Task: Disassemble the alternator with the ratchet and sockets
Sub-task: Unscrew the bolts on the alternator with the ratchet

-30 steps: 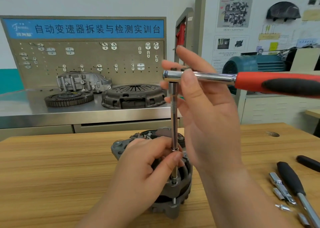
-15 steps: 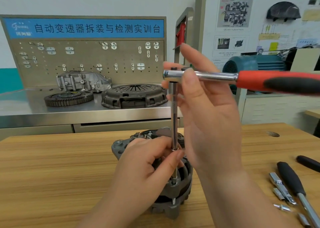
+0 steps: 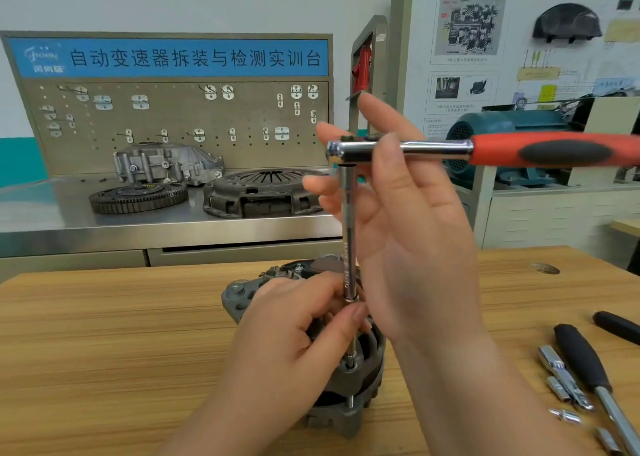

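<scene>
Head cam: L hand point(image 3: 294, 345) pinches ext bar point(image 3: 348, 230), hiding alternator point(image 3: 341, 417) top; R hand point(image 3: 415, 234) pinches ratchet point(image 3: 433, 149), handle cropped.

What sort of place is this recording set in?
Probably an automotive training workshop: a blue sign naming a transmission training bench above a pegboard of hooks, a clutch pressure plate and flywheel on the steel bench, and a teaching panel with diagrams.

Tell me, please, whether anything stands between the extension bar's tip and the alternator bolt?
Nothing visible does. The extension bar runs from the ratchet to the alternator housing, tip apparently on the bolt; the left hand pinches the bar higher up.
</scene>
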Demonstrator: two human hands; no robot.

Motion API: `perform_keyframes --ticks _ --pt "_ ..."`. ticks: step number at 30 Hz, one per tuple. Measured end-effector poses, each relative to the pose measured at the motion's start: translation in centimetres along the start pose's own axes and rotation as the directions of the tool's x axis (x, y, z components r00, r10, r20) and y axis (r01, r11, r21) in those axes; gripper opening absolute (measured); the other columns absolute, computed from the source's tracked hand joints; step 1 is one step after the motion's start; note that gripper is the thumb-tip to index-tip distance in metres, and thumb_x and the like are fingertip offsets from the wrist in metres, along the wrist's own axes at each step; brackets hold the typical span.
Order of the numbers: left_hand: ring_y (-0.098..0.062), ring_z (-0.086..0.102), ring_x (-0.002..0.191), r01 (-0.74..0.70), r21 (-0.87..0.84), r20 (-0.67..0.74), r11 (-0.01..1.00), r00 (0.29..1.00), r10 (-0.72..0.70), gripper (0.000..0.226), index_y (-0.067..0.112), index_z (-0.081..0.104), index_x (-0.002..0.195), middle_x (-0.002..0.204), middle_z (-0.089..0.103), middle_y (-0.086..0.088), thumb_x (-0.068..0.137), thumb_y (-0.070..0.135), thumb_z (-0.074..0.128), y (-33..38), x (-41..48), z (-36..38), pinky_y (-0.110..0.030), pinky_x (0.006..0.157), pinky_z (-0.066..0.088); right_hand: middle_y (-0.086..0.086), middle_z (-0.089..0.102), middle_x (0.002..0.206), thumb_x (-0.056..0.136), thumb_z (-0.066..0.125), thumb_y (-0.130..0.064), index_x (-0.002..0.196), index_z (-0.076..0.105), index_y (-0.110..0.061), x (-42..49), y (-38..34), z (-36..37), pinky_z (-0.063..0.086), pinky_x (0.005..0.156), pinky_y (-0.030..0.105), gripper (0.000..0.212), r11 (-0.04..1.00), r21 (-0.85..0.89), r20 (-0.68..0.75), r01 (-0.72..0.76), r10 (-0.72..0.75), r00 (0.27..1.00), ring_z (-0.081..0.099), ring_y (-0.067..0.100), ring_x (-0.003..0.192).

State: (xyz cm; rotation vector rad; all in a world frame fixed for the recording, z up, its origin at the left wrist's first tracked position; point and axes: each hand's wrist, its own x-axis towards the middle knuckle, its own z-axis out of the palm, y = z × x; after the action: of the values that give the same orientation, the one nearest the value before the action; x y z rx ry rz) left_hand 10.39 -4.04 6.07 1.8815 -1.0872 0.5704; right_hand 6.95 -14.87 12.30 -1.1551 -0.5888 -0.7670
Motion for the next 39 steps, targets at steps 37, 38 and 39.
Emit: perform_keyframes --ticks 37,38,39 --pt "-0.003 0.058 0.080 -0.042 -0.012 0.006 0.999 0.999 0.042 0.022 0.031 0.064 0.084 0.074 0.065 0.016 0.086 0.044 0.046 0.05 0.01 -0.19 -0.017 0.073 0.034 -0.002 0.070 0.109 0.090 0.052 -0.030 0.112 0.065 -0.034 -0.01 0.25 0.18 0.051 0.085 0.030 0.026 0.999 0.025 0.028 0.025 -0.026 0.999 0.067 0.014 0.076" --pt "-0.004 0.057 0.076 -0.045 -0.018 0.007 0.999 0.999 0.045 0.021 0.031 0.062 0.080 0.069 0.063 0.015 0.086 0.044 0.046 -0.01 0.00 -0.23 -0.012 0.074 0.032 0.000 0.071 0.109 0.091 0.048 -0.032 0.115 0.063 -0.033 0.01 0.26 0.09 0.053 0.083 0.029 0.027 0.997 0.081 0.039 -0.012 0.009 0.999 0.068 0.015 0.073" --pt "-0.003 0.056 0.072 -0.054 -0.018 0.007 0.998 0.999 0.054 0.019 0.033 0.059 0.078 0.065 0.060 0.016 0.087 0.043 0.047 -0.05 0.01 -0.25 -0.009 0.072 0.031 0.001 0.072 0.108 0.093 0.045 -0.034 0.118 0.060 -0.031 0.07 0.26 -0.04 0.054 0.080 0.028 0.030 0.989 0.136 0.053 -0.053 0.046 0.998 0.069 0.016 0.071"
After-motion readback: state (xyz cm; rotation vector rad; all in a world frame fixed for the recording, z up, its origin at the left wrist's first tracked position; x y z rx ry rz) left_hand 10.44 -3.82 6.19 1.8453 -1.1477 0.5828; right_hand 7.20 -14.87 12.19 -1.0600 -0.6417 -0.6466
